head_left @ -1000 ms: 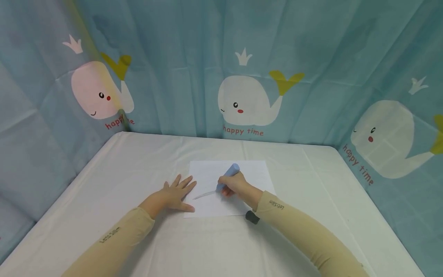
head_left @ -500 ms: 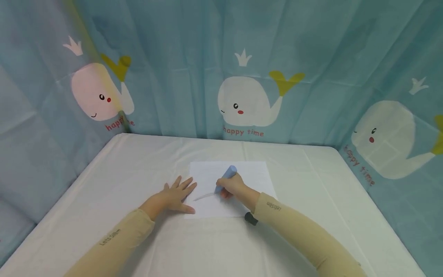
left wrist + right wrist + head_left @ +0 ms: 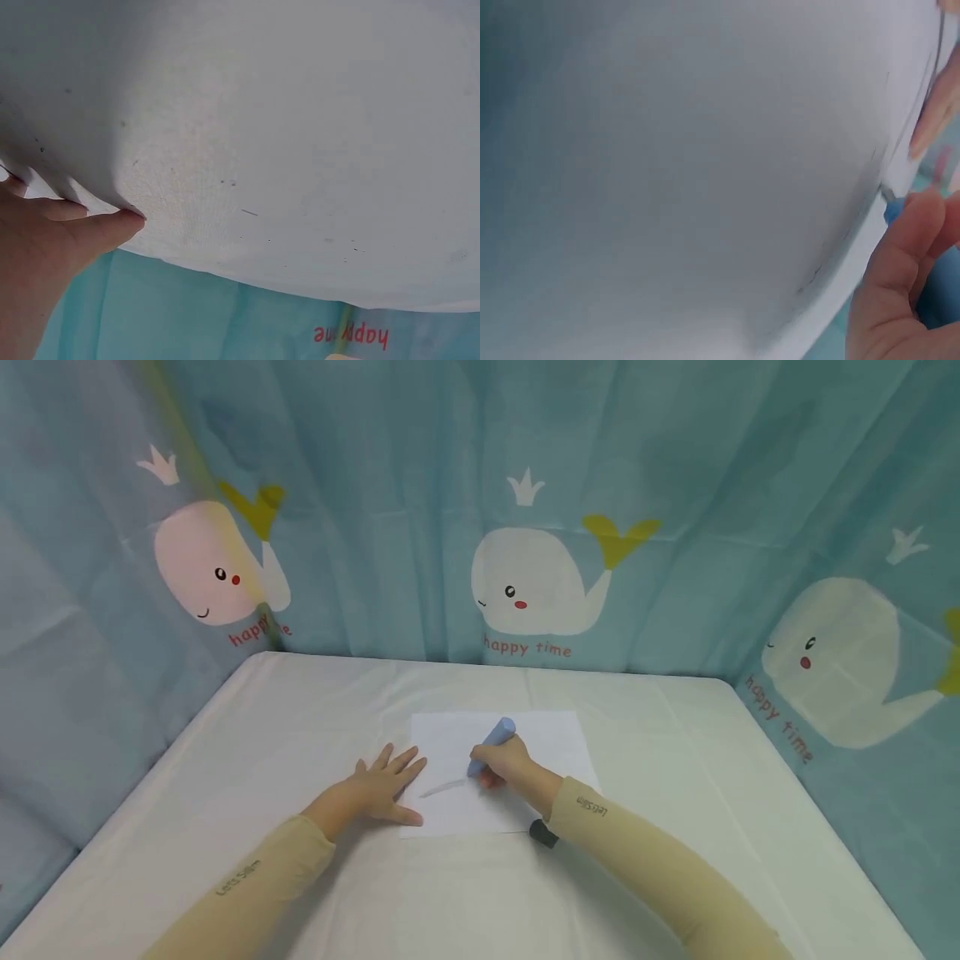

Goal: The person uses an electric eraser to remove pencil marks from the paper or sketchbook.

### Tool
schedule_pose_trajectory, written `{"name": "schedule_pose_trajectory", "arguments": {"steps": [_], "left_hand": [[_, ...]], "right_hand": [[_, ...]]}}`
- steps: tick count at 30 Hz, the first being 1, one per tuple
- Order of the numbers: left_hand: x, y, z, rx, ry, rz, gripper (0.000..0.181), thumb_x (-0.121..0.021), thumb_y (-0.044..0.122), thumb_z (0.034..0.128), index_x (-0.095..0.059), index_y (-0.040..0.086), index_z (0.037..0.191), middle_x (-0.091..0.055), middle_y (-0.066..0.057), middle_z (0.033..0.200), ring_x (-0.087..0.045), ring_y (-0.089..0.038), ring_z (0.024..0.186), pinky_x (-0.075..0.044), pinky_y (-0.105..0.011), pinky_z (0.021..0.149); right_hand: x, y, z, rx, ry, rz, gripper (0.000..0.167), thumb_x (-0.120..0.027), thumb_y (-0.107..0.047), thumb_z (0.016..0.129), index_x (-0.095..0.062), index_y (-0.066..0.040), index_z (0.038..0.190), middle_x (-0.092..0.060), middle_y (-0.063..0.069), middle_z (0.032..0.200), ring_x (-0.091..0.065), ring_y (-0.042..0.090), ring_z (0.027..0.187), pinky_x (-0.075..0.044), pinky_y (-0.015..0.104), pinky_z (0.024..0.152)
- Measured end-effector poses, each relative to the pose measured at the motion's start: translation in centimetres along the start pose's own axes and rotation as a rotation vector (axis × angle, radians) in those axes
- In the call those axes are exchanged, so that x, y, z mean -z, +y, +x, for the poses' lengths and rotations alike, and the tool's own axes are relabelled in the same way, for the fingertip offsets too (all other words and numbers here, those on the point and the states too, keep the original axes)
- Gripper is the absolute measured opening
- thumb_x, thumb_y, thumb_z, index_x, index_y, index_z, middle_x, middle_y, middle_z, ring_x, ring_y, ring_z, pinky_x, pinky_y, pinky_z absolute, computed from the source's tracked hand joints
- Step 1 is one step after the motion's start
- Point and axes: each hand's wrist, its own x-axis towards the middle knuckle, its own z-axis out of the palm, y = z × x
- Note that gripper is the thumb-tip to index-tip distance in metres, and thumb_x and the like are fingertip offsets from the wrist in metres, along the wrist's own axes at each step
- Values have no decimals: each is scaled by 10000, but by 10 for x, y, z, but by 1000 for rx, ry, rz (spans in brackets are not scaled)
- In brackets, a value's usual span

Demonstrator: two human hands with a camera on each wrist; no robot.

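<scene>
A white sheet of paper (image 3: 547, 739) lies on the table with a faint grey stroke (image 3: 444, 788) on it. My right hand (image 3: 506, 760) grips a thick blue marker (image 3: 495, 742), leaning up and to the right, its lower end at the stroke's right end. In the right wrist view, thumb and fingers pinch the marker (image 3: 941, 289) close to its tip. My left hand (image 3: 378, 789) rests with spread fingers across the paper's left edge. The left wrist view shows part of that hand (image 3: 56, 232) against the white surface.
A short dark cylinder (image 3: 543, 833), like a cap, lies at the paper's near right edge, beside the right sleeve. White cloth covers the table (image 3: 675, 760). A blue curtain (image 3: 375, 527) with whale prints stands behind and at both sides.
The right hand and marker have shifted very slightly left on the paper. The stroke looks about the same length. The left hand stays in place; the whole view has drifted slightly.
</scene>
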Motion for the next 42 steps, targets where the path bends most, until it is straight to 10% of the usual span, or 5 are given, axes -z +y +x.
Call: {"name": "schedule_pose_trajectory", "arguments": {"steps": [42], "left_hand": [[1,3,1,-1,-4,16,1005,-666,616,810,-230,86,1545,-94,-156,1613,12,-500,1429,-92,-763,1019]], "right_hand": [[2,0,-5,-30,-75,-5,358,-675,-113,845,-513,66,1108,-623,97,616,-567,115,448,-512,234,479]]}}
